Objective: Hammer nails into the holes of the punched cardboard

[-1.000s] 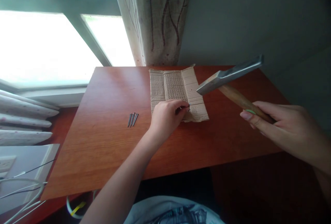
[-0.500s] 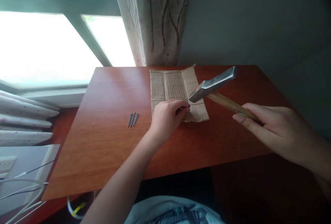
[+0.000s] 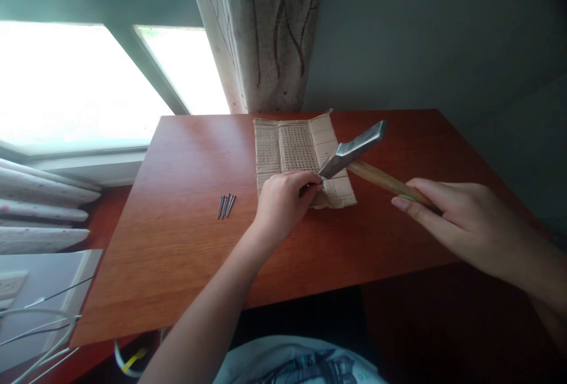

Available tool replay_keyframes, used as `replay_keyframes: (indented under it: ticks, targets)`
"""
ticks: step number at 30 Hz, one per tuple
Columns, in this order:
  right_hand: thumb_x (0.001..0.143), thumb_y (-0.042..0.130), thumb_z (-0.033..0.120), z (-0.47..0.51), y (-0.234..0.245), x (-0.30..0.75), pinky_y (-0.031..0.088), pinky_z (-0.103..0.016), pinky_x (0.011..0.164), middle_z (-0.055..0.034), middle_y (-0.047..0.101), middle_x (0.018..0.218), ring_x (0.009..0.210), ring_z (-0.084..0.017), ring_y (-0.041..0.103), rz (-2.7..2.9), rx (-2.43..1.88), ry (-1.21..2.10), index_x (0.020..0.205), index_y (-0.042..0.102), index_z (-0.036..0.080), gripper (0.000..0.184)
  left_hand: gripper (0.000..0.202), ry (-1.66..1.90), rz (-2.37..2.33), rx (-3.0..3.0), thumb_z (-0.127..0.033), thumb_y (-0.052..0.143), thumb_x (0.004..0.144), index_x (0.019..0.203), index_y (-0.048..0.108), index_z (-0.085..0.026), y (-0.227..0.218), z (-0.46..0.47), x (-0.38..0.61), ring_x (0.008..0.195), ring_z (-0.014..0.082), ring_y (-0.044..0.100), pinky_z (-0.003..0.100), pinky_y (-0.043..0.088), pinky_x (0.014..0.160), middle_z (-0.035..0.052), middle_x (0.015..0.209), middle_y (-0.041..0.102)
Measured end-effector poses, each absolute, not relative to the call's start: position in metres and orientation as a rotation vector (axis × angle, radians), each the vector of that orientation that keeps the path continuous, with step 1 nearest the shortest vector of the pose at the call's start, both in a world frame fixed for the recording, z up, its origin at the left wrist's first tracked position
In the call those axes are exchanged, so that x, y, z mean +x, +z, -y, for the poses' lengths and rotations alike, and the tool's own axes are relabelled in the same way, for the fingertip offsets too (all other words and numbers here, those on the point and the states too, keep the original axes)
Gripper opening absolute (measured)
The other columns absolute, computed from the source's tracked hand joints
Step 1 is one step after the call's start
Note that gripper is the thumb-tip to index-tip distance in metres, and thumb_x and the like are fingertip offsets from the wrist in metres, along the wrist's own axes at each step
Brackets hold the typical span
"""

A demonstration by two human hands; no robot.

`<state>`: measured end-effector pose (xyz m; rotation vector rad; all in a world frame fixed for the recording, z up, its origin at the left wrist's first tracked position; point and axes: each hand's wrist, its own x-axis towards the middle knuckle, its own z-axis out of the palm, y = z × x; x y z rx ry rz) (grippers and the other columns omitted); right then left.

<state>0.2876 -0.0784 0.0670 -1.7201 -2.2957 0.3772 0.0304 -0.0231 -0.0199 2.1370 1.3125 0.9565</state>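
My right hand [image 3: 456, 212] grips the wooden handle of a hammer [image 3: 354, 149]. Its metal head is tilted, one end low and close to the fingertips of my left hand [image 3: 286, 198]. Those left fingers are pinched together over the near part of a creased cardboard sheet [image 3: 268, 146]. A nail appears to be in the pinch, mostly hidden by the fingers and the hammer head. The cardboard has a panel of rows of small holes [image 3: 297, 145]. To the left of my left hand lie several loose nails [image 3: 226, 206], side by side.
The brown wooden table [image 3: 186, 254] carries all of this. A window [image 3: 80, 77] and a patterned curtain [image 3: 270, 35] stand behind at the left. Cables [image 3: 44, 331] hang by a wall socket at the lower left.
The hammer head has come down and slightly left, closer to my left fingertips. My right hand has shifted a little left with it. My left hand keeps its pinch on the cardboard.
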Motion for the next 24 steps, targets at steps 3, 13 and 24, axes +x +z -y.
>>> replay_keyframes:
  ticks: [3, 13, 24]
  targets:
    - [0.099, 0.053, 0.045, 0.080, 0.064, 0.287, 0.031, -0.029, 0.046, 0.0043, 0.047, 0.052, 0.044, -0.014, 0.047, 2.288, -1.703, 0.382, 0.066, 0.046, 0.024, 0.040, 0.010, 0.935, -1.316, 2.157, -0.018, 0.069, 0.090, 0.087, 0.077, -0.023, -0.019, 0.023, 0.030, 0.071, 0.0170, 0.069, 0.026, 0.045, 0.065, 0.0009, 0.084, 0.079]
    - [0.100, 0.053, 0.041, 0.084, 0.061, 0.287, 0.032, -0.029, 0.048, 0.0036, 0.049, 0.055, 0.047, -0.014, 0.048, 2.293, -1.739, 0.469, 0.067, 0.045, 0.024, 0.038, 0.008, 0.854, -1.345, 2.168, -0.016, 0.070, 0.089, 0.086, 0.076, -0.020, -0.019, 0.022, 0.030, 0.071, 0.0165, 0.066, 0.027, 0.042, 0.065, 0.0008, 0.081, 0.076]
    - [0.101, 0.052, 0.043, 0.087, 0.060, 0.288, 0.031, -0.029, 0.049, 0.0038, 0.046, 0.055, 0.048, -0.013, 0.046, 2.245, -1.758, 0.461, 0.067, 0.044, 0.024, 0.040, 0.020, 0.798, -1.380, 2.437, -0.023, 0.064, 0.094, 0.111, 0.073, -0.024, -0.008, 0.039, 0.019, 0.110, 0.0274, 0.064, 0.041, 0.049, 0.092, 0.0053, 0.121, 0.073]
